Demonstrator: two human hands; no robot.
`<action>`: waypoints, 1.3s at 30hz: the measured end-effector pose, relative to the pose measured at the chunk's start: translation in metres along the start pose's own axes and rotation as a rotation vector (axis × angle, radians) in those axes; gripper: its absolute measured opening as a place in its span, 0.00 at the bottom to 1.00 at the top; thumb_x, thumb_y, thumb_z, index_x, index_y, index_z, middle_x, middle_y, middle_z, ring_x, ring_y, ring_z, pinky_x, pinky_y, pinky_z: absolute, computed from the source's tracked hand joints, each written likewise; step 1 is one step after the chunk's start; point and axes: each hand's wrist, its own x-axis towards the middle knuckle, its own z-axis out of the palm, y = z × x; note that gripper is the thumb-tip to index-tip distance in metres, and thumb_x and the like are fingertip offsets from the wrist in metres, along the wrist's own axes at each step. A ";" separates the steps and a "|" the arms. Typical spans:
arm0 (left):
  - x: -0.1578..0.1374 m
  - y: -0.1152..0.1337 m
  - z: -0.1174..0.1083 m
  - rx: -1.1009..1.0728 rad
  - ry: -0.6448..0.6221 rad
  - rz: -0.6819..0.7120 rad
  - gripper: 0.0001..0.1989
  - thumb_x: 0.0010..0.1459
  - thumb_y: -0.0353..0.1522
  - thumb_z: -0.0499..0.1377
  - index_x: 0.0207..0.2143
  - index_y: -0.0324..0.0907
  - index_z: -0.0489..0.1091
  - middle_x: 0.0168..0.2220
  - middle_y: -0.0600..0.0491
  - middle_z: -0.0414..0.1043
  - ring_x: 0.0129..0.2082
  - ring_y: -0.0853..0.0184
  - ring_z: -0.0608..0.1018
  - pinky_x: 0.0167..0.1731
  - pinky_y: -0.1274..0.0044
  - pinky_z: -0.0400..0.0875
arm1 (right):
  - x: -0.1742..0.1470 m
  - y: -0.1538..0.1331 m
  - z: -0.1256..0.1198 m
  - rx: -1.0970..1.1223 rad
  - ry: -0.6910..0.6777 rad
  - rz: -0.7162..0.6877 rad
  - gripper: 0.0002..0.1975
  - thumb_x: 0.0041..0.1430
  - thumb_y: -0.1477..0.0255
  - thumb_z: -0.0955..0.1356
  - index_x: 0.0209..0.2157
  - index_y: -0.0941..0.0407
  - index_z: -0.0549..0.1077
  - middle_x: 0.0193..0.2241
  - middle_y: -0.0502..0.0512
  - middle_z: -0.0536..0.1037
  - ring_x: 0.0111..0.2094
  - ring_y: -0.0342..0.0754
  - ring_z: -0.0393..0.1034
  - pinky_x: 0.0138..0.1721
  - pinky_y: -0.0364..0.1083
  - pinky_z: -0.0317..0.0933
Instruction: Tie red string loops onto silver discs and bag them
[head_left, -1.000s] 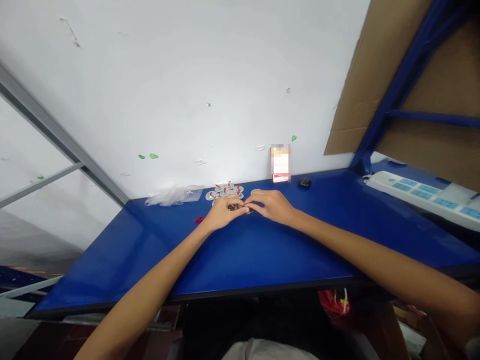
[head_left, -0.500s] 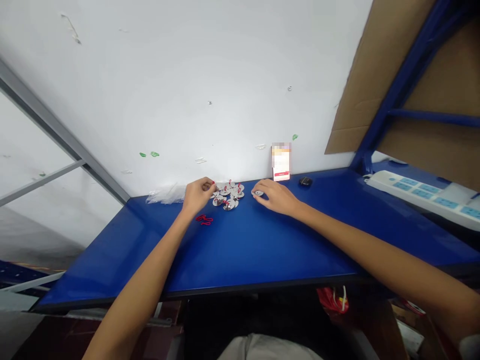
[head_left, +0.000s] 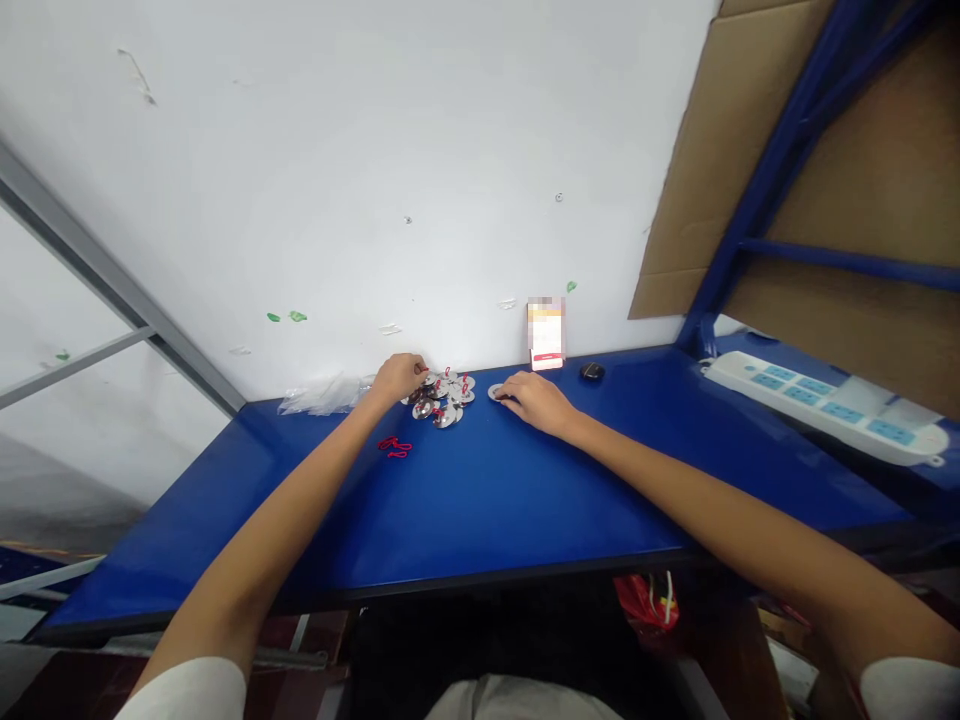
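A pile of shiny round metal discs, several with red cord loops standing up from their middles, lies on the blue table near the wall. At the pile's left back edge is my left hand, its fingers pinched on a bit of red cord loop; whether a disc hangs from it is hard to see. To the right of the pile, my right hand has its thumb and fingers closed on the edge of a single metal disc low at the tabletop. Loose red cord loops lie in front of the pile.
Clear plastic bags lie left of the pile. A phone with a lit screen leans on the wall, with a small black case beside it. A white power strip lies at the right, by a blue metal frame.
The view has shifted slightly, moving everything a little left in the picture. My right hand has lowered its disc slightly toward the table. My left hand stays pinched at the pile's edge.
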 end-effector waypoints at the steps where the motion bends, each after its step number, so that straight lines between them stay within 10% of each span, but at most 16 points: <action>1: 0.000 0.001 -0.002 0.000 -0.014 0.005 0.10 0.59 0.37 0.65 0.37 0.42 0.82 0.39 0.45 0.85 0.41 0.56 0.82 0.42 0.73 0.71 | 0.000 -0.001 -0.001 -0.006 -0.001 0.003 0.10 0.73 0.75 0.69 0.50 0.54 0.83 0.45 0.59 0.86 0.47 0.55 0.79 0.49 0.51 0.70; 10: -0.066 -0.021 -0.049 -0.109 0.127 -0.079 0.19 0.66 0.44 0.58 0.42 0.42 0.83 0.39 0.48 0.85 0.38 0.58 0.82 0.41 0.73 0.70 | 0.001 -0.005 -0.006 0.020 0.013 0.061 0.13 0.72 0.78 0.69 0.52 0.53 0.82 0.50 0.56 0.86 0.45 0.52 0.81 0.46 0.48 0.70; 16: -0.094 -0.030 -0.065 -0.209 -0.387 0.037 0.16 0.57 0.46 0.66 0.38 0.45 0.84 0.36 0.53 0.85 0.36 0.61 0.82 0.37 0.75 0.71 | 0.001 -0.004 -0.006 0.021 0.014 0.013 0.09 0.72 0.75 0.70 0.47 0.53 0.83 0.42 0.57 0.85 0.44 0.53 0.79 0.43 0.48 0.69; 23: -0.095 -0.032 -0.066 -0.266 -0.639 0.049 0.11 0.51 0.41 0.70 0.36 0.48 0.84 0.36 0.53 0.85 0.37 0.60 0.83 0.37 0.75 0.71 | 0.000 -0.005 -0.020 0.111 0.181 -0.036 0.12 0.76 0.70 0.67 0.47 0.49 0.85 0.46 0.58 0.85 0.48 0.56 0.78 0.52 0.55 0.69; 39: -0.094 -0.037 -0.065 -0.230 -0.583 -0.007 0.12 0.46 0.42 0.71 0.32 0.47 0.83 0.30 0.53 0.82 0.29 0.63 0.80 0.31 0.76 0.68 | 0.000 -0.020 -0.028 0.098 0.281 -0.086 0.11 0.75 0.68 0.68 0.49 0.48 0.85 0.38 0.57 0.77 0.38 0.53 0.71 0.42 0.52 0.66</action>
